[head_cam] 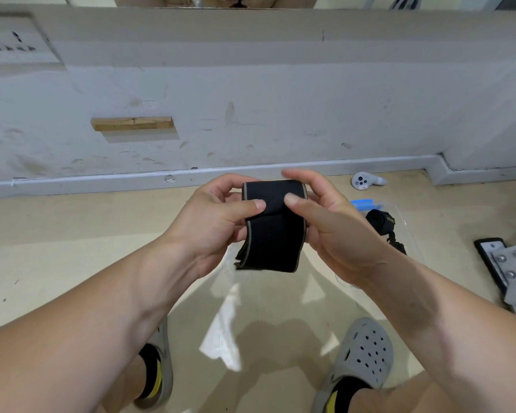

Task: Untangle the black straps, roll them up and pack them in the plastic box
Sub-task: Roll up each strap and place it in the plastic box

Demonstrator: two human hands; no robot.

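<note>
Both forearms come in from the bottom corners, over grey clogs [361, 359] and black socks on the beige floor [72, 248]. The left hand [218, 216] and right hand [334, 225] grip one wide black strap [273, 234] with tan edging, held in the air above the floor at frame centre. Both thumbs [252, 204] press its front face near the top fold, and the fingers [303, 177] curl around behind it. The upper part is folded over and the loose end hangs down, frayed at the bottom left corner. The clear plastic box [407, 225] sits on the floor just right of the right hand, with a rolled black strap [380, 222] inside. A white controller [365, 180] lies near the baseboard.
</note>
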